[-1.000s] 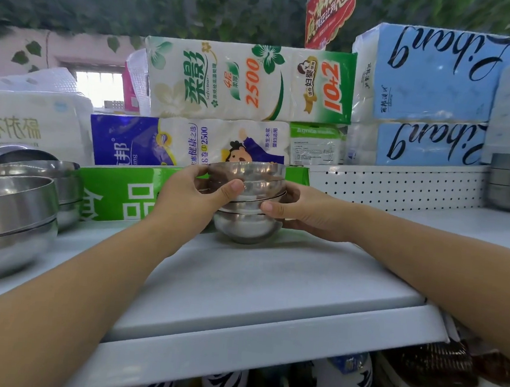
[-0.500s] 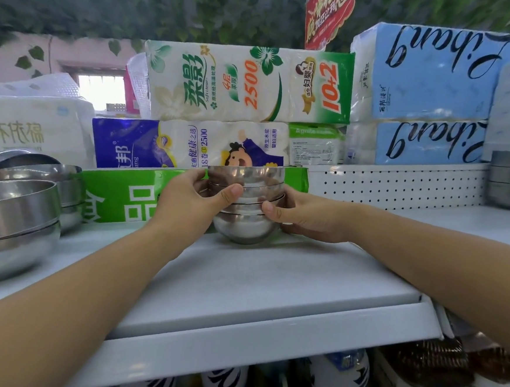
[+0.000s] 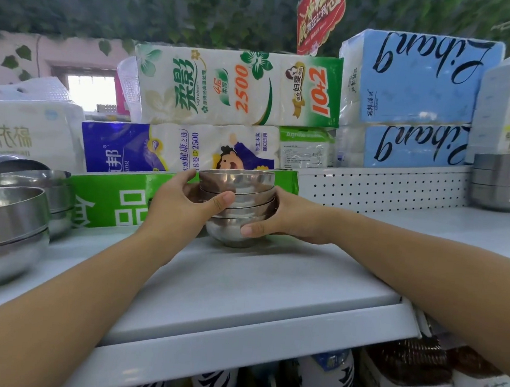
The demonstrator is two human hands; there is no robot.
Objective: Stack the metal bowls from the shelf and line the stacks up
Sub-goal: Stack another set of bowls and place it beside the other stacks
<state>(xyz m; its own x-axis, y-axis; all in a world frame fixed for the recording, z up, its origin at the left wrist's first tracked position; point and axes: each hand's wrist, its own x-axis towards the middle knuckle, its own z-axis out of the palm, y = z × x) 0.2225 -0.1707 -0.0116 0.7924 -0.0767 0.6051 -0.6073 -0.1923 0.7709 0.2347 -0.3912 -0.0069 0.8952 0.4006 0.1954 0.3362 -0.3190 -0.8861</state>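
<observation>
holding: left hand (image 3: 182,209) and right hand (image 3: 288,220) both clamp the stack of small metal bowls (image 3: 238,198), one from each side.
left grip: the thumb lies across the front of the upper bowls, and the fingers curl round the far side near the top rim.
right grip: the thumb presses the lowest bowl near its base; the other fingers are hidden behind the stack.
where the stack is: mid-shelf on the white shelf board (image 3: 240,283), just in front of the green carton (image 3: 116,200); its base seems to touch the board.
other stacks: a large bowl stack (image 3: 7,228) at the left edge, a second left stack (image 3: 35,182) behind it, and a right bowl stack (image 3: 504,182) by the pegboard panel (image 3: 385,188), all well apart from the small one.
step in hand, as i read it: seating the nested bowls square and setting the stack in line.
doing it well: press evenly from both sides so the rims sit level. slide the stack along the board rather than lifting it high, since polished steel slips. match its row to the neighbouring stacks before letting go.
watch for: the top bowl riding tilted, and knuckles nudging the carton behind.
</observation>
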